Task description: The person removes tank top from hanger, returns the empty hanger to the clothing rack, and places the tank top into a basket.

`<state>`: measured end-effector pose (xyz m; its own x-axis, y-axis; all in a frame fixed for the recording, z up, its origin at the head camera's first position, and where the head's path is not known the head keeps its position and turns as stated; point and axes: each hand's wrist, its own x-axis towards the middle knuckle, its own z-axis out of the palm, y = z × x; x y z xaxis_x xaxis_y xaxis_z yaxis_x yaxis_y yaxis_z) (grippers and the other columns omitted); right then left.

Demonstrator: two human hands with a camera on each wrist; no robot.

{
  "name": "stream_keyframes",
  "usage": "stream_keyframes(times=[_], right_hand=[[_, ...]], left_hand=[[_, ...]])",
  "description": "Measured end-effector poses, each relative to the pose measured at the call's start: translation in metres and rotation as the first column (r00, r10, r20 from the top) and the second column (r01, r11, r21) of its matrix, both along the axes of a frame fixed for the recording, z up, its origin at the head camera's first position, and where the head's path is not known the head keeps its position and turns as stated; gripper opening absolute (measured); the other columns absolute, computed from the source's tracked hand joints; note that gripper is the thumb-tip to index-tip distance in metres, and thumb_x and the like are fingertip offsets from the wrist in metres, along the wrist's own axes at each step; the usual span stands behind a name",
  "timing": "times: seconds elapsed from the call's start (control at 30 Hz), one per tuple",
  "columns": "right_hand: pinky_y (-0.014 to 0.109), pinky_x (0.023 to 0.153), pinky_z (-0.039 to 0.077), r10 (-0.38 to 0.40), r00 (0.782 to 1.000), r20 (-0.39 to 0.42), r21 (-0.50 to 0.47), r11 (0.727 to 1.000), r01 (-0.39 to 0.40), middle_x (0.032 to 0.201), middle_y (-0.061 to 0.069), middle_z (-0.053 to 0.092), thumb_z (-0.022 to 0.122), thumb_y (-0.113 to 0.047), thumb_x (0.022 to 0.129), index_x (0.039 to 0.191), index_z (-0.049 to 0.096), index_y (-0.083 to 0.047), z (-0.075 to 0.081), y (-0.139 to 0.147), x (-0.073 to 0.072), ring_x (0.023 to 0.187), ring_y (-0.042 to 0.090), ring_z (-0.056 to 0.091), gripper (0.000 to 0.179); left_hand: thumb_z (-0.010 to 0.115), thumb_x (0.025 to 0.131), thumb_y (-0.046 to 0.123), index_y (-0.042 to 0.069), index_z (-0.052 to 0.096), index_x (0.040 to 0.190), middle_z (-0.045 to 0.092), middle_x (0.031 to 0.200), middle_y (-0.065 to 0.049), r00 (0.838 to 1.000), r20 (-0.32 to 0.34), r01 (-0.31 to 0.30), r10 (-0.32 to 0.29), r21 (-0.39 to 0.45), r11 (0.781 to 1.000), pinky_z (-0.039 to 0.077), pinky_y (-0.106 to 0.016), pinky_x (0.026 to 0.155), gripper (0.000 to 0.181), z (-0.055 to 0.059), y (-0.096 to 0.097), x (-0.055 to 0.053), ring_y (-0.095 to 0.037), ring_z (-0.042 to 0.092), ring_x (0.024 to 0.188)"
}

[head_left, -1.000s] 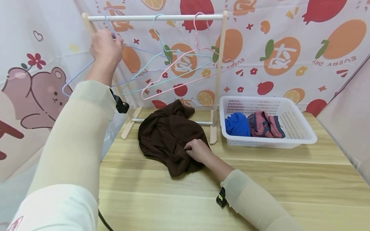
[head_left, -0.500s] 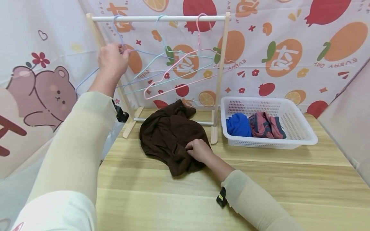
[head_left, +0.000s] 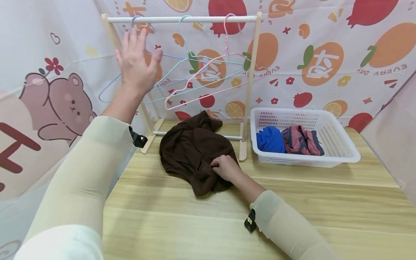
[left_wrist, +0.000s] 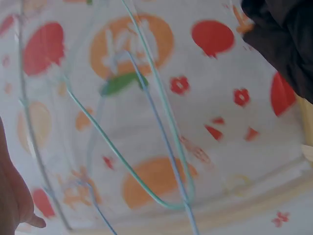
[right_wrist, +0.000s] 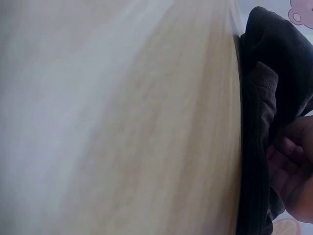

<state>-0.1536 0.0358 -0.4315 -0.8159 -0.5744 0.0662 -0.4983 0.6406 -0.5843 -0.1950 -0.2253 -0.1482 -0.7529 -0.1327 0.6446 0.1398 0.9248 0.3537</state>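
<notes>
My left hand [head_left: 138, 65] is raised with its fingers spread, just in front of the light blue hanger [head_left: 109, 83] at the rack's left end. Part of that hand hides the hanger's neck, and nothing is in its grasp. Farther along the rail [head_left: 208, 19] hang a mint-green hanger [head_left: 184, 41] and a pink hanger [head_left: 226, 43]. A dark brown garment [head_left: 191, 148] lies bunched on the table below. My right hand [head_left: 225, 168] pinches a fold near its right side. In the right wrist view, curled fingers [right_wrist: 288, 156] meet the dark cloth.
A white perforated basket [head_left: 354, 157] stands right of the rack, holding a blue cloth [head_left: 270, 140] and a folded pink-and-grey garment [head_left: 297, 141]. The rack's wooden feet [head_left: 242, 151] rest on the table. A fruit-printed curtain [head_left: 344, 72] hangs behind.
My left hand has let go of the light blue hanger, now hooked on the rail, and its fingers have spread. My right hand stays at the brown garment.
</notes>
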Motion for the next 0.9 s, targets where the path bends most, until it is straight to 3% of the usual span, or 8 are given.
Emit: stream_keyframes(times=[0.23,0.4,0.5,0.63,0.7,0.73,0.8,0.9], right_hand=[[0.033,0.083,0.055,0.012,1.000,-0.009,-0.012,1.000,-0.012,0.093,-0.004,0.076,0.070,-0.012,0.091,0.092,0.079,-0.018,0.001,0.003,0.002,0.093,0.016,0.069,0.011],[0.032,0.081,0.055,0.024,0.999,-0.031,-0.029,0.999,-0.025,0.090,-0.004,0.076,0.070,-0.011,0.090,0.090,0.079,-0.017,0.002,0.004,0.003,0.091,0.016,0.070,0.012],[0.032,0.081,0.055,0.019,1.000,-0.025,-0.025,1.000,-0.019,0.090,-0.004,0.075,0.070,-0.010,0.090,0.090,0.079,-0.018,0.001,0.005,0.001,0.091,0.016,0.069,0.013],[0.031,0.080,0.054,0.012,1.000,-0.015,-0.008,1.000,-0.012,0.090,-0.005,0.075,0.070,-0.009,0.089,0.089,0.079,-0.019,0.000,0.004,-0.001,0.090,0.014,0.068,0.014],[0.031,0.080,0.053,0.010,1.000,-0.014,0.006,1.000,-0.009,0.090,-0.005,0.075,0.070,-0.009,0.088,0.089,0.079,-0.019,0.000,0.004,-0.002,0.089,0.014,0.068,0.014],[0.031,0.079,0.053,0.011,1.000,-0.013,0.011,1.000,-0.011,0.089,-0.006,0.075,0.070,-0.009,0.088,0.088,0.079,-0.019,0.000,0.004,-0.002,0.087,0.013,0.067,0.014],[0.030,0.076,0.052,0.013,1.000,-0.013,0.015,1.000,-0.013,0.087,-0.006,0.074,0.069,-0.008,0.087,0.087,0.079,-0.018,-0.001,0.004,-0.003,0.084,0.012,0.066,0.014],[0.028,0.072,0.051,0.021,1.000,-0.017,-0.006,1.000,-0.021,0.083,-0.006,0.073,0.069,-0.006,0.086,0.085,0.078,-0.017,-0.002,0.005,-0.005,0.078,0.010,0.064,0.014]], left_hand=[[0.031,0.094,0.071,0.030,0.018,0.158,0.003,0.166,0.001,0.975,-0.077,0.191,-0.208,-0.179,0.965,-0.014,-0.053,0.117,0.077,-0.006,0.056,0.036,-0.018,-0.008,0.153],[0.022,0.092,0.076,0.020,0.028,0.156,0.013,0.165,-0.008,0.911,-0.179,0.307,-0.371,-0.307,0.901,-0.012,-0.052,0.118,0.086,-0.020,0.088,0.057,-0.025,0.001,0.153],[0.029,0.096,0.069,0.009,0.041,0.149,0.029,0.159,-0.017,0.806,-0.281,0.412,-0.521,-0.364,0.835,0.000,-0.051,0.121,0.081,-0.036,0.101,0.059,-0.031,0.016,0.151],[0.048,0.099,0.051,-0.004,0.055,0.133,0.051,0.142,-0.023,0.584,-0.360,0.580,-0.727,-0.442,0.685,0.022,-0.050,0.119,0.065,-0.065,0.115,0.055,-0.035,0.039,0.141],[0.053,0.099,0.044,-0.005,0.059,0.128,0.057,0.137,-0.023,0.522,-0.337,0.625,-0.783,-0.473,0.621,0.031,-0.049,0.116,0.057,-0.081,0.118,0.053,-0.035,0.046,0.136],[0.054,0.099,0.041,-0.006,0.060,0.126,0.059,0.134,-0.023,0.507,-0.322,0.637,-0.800,-0.486,0.599,0.034,-0.048,0.114,0.054,-0.089,0.119,0.052,-0.036,0.049,0.133],[0.052,0.099,0.041,-0.005,0.062,0.124,0.061,0.132,-0.022,0.519,-0.275,0.643,-0.810,-0.499,0.581,0.036,-0.048,0.112,0.053,-0.104,0.118,0.048,-0.035,0.053,0.129],[0.051,0.100,0.042,-0.002,0.063,0.124,0.062,0.131,-0.020,0.576,-0.211,0.637,-0.790,-0.490,0.595,0.037,-0.050,0.111,0.052,-0.126,0.112,0.040,-0.035,0.055,0.127]])
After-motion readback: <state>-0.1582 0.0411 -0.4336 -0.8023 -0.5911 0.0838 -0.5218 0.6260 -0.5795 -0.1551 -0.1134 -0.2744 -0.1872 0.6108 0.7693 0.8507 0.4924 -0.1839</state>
